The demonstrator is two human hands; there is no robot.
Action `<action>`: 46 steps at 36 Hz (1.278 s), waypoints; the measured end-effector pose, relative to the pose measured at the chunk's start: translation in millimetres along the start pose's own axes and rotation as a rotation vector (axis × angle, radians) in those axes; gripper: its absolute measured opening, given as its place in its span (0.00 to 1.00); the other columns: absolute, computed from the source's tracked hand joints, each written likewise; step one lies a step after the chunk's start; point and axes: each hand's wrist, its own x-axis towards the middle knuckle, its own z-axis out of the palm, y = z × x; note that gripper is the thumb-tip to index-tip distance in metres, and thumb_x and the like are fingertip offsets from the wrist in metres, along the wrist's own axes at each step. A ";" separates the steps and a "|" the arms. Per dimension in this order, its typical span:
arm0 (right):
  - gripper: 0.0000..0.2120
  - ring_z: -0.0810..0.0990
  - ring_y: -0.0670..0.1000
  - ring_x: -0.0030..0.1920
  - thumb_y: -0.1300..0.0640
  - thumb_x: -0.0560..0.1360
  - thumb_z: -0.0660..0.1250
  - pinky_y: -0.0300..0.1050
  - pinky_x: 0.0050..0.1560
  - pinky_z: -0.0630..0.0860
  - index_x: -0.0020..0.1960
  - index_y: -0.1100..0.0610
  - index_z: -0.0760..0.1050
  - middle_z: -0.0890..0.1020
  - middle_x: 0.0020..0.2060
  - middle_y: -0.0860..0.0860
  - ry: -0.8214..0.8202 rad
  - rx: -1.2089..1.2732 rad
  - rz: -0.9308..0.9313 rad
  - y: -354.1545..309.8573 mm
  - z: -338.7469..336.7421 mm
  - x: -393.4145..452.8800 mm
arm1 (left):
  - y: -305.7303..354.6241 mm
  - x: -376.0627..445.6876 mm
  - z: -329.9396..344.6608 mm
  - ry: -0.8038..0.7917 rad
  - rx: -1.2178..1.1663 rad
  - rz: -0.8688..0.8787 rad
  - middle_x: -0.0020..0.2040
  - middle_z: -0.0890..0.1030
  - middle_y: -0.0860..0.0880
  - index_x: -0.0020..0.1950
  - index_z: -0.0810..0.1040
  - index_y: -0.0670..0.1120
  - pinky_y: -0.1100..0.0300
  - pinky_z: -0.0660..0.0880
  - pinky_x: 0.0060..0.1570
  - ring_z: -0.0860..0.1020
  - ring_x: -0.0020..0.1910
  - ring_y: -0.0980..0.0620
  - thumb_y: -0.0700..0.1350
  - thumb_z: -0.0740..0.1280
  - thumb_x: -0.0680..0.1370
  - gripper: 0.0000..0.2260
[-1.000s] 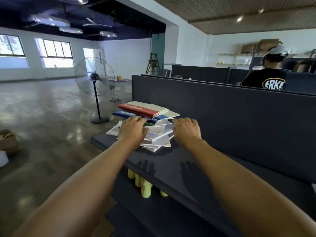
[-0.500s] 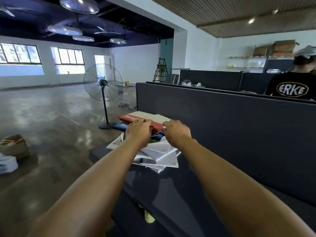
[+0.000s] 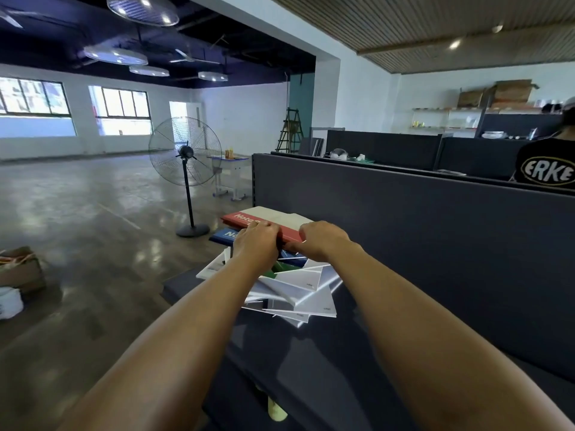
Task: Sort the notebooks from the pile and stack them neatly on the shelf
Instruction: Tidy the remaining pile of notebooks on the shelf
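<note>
Notebooks lie piled crookedly on the shelf; left hand and right hand grip the red notebook, fingertips hidden beneath.

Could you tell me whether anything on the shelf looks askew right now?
Yes: the notebook pile on the dark shelf is fanned out unevenly, its white notebooks jutting out at different angles below the red notebook.

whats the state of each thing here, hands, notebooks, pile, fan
left hand: gripping the red notebook's near edge
right hand: pinching the red notebook's right corner
red notebook: flat on top of the pile
blue notebook: under the red one, partly covered
white notebooks: fanned out, askew
pedestal fan: upright; spinning cannot be told
</note>
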 end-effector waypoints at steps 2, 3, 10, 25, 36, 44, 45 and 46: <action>0.21 0.74 0.52 0.42 0.38 0.77 0.59 0.45 0.42 0.70 0.52 0.56 0.74 0.75 0.42 0.52 -0.002 -0.066 -0.014 -2.5 -1.8 1.7 | -0.2 1.3 1.9 0.004 -0.001 -0.004 0.61 0.77 0.46 0.61 0.75 0.48 0.50 0.71 0.56 0.73 0.60 0.45 0.43 0.63 0.79 0.11; 0.20 0.75 0.52 0.41 0.40 0.78 0.58 0.44 0.42 0.70 0.51 0.56 0.75 0.75 0.41 0.52 0.000 -0.099 -0.024 -4.0 -2.5 1.9 | -0.2 1.9 2.6 0.007 -0.004 -0.006 0.61 0.77 0.46 0.61 0.75 0.48 0.50 0.71 0.57 0.73 0.60 0.45 0.43 0.63 0.79 0.11; 0.13 0.71 0.53 0.38 0.53 0.82 0.54 0.45 0.40 0.69 0.54 0.57 0.74 0.77 0.43 0.53 0.102 -0.351 -0.215 -12.1 -9.2 -8.3 | 0.6 5.2 3.0 0.039 0.013 0.026 0.63 0.76 0.48 0.63 0.75 0.50 0.51 0.63 0.65 0.70 0.64 0.46 0.47 0.65 0.77 0.14; 0.17 0.76 0.52 0.50 0.40 0.77 0.59 0.45 0.46 0.70 0.57 0.51 0.73 0.79 0.50 0.49 0.399 -0.266 -0.265 28.4 3.3 -57.8 | 6.2 -13.3 -11.0 0.096 0.028 0.110 0.57 0.81 0.48 0.61 0.78 0.54 0.55 0.71 0.54 0.77 0.56 0.45 0.43 0.62 0.78 0.14; 0.24 0.73 0.53 0.64 0.58 0.75 0.66 0.47 0.60 0.70 0.70 0.54 0.66 0.75 0.64 0.51 0.357 -0.249 -0.052 55.1 4.0 -118.8 | 44.3 -42.3 -15.3 0.198 -0.236 0.439 0.67 0.76 0.52 0.67 0.76 0.51 0.56 0.64 0.66 0.73 0.66 0.50 0.35 0.59 0.77 0.21; 0.22 0.72 0.54 0.67 0.54 0.77 0.63 0.48 0.61 0.69 0.69 0.58 0.67 0.73 0.67 0.53 0.332 -0.227 0.039 73.2 2.7 -186.3 | 99.5 -59.2 -12.2 0.128 -0.249 0.561 0.73 0.68 0.55 0.73 0.68 0.53 0.61 0.63 0.66 0.66 0.72 0.54 0.38 0.63 0.76 0.25; 0.21 0.70 0.53 0.69 0.54 0.79 0.61 0.46 0.63 0.67 0.71 0.58 0.65 0.71 0.69 0.53 0.326 -0.255 0.053 76.7 3.4 -193.8 | 107.6 -61.5 -10.8 0.111 -0.253 0.580 0.74 0.67 0.55 0.74 0.66 0.53 0.61 0.62 0.67 0.66 0.72 0.54 0.37 0.64 0.75 0.27; 0.22 0.68 0.52 0.70 0.55 0.80 0.60 0.44 0.66 0.65 0.73 0.57 0.63 0.69 0.71 0.53 0.313 -0.277 0.068 80.5 4.2 -201.3 | 115.5 -64.2 -9.2 0.090 -0.257 0.599 0.74 0.66 0.54 0.74 0.65 0.52 0.61 0.61 0.68 0.65 0.72 0.54 0.37 0.65 0.75 0.29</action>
